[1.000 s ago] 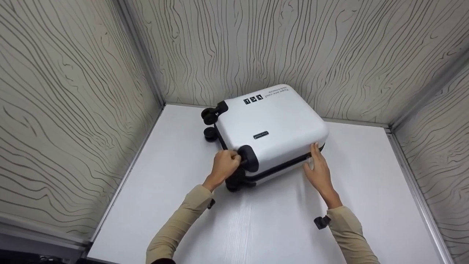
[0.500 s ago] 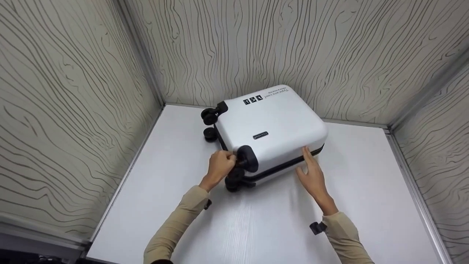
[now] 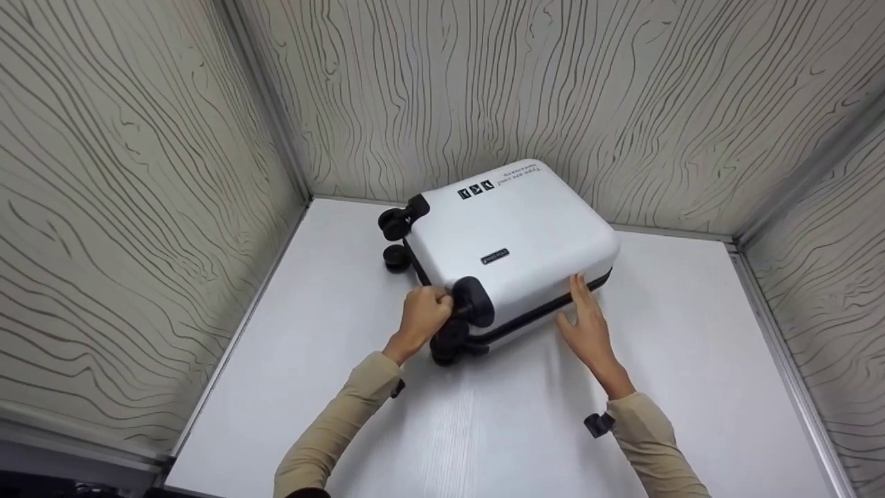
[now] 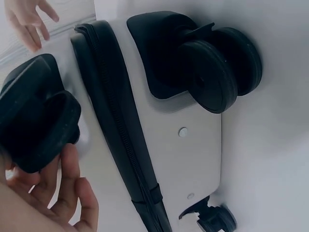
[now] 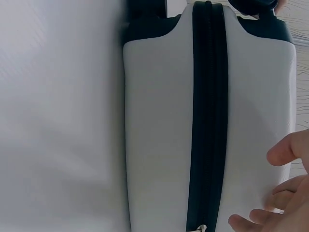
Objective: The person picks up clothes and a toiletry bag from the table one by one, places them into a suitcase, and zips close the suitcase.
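A white hard-shell suitcase (image 3: 525, 228) lies flat on its side, with its black wheels toward the left. My left hand (image 3: 423, 317) holds the upper wheel (image 4: 43, 113) at the near left corner, its fingers curled against the rim in the left wrist view. Straight fingers of my right hand (image 3: 586, 332) rest against the suitcase's near side, by the black zipper band (image 5: 208, 116). A metal zipper pull (image 5: 200, 227) shows at the bottom edge of the right wrist view.
Beneath the suitcase is a white tabletop (image 3: 698, 346) with metal-edged sides. Wood-grain panels (image 3: 442, 83) rise behind it and on both sides. The far wheels (image 3: 396, 223) stick out to the left.
My right hand has slid left along the suitcase's near side. The near left corner has shifted slightly right and toward me, with my left hand still at the wheel.
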